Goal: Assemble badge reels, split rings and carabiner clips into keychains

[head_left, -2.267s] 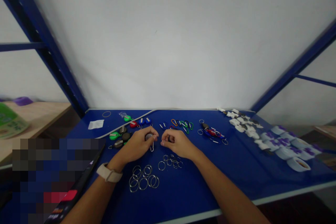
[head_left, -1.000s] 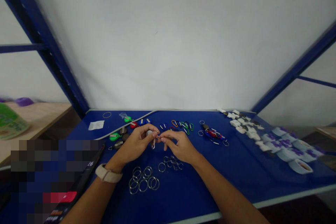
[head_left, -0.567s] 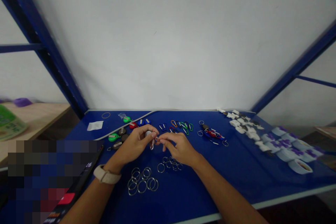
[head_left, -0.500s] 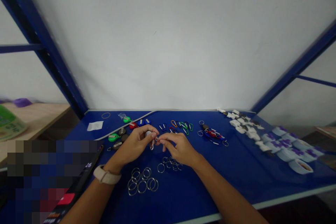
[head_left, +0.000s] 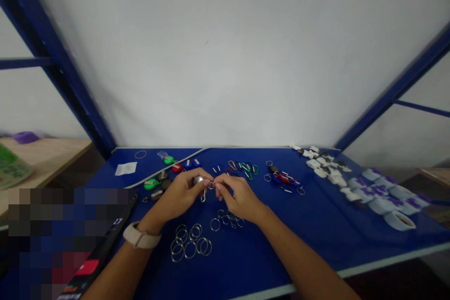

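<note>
Over the middle of the blue table, my left hand pinches a small round badge reel with a silver clip hanging under it. My right hand is closed beside it, its fingertips pinching a small metal ring against the reel's end. The two hands touch at the fingertips. Just below them on the table lie several large key rings and several smaller key rings.
Coloured badge reels and carabiners lie behind the hands. Assembled keychains sit to the right, then white clips and rolls with purple print. A white cable, a paper scrap and a phone are on the left.
My right hand has closed in on the left hand, so the fingertips now meet at the reel. Both hands stay over the same spot.
</note>
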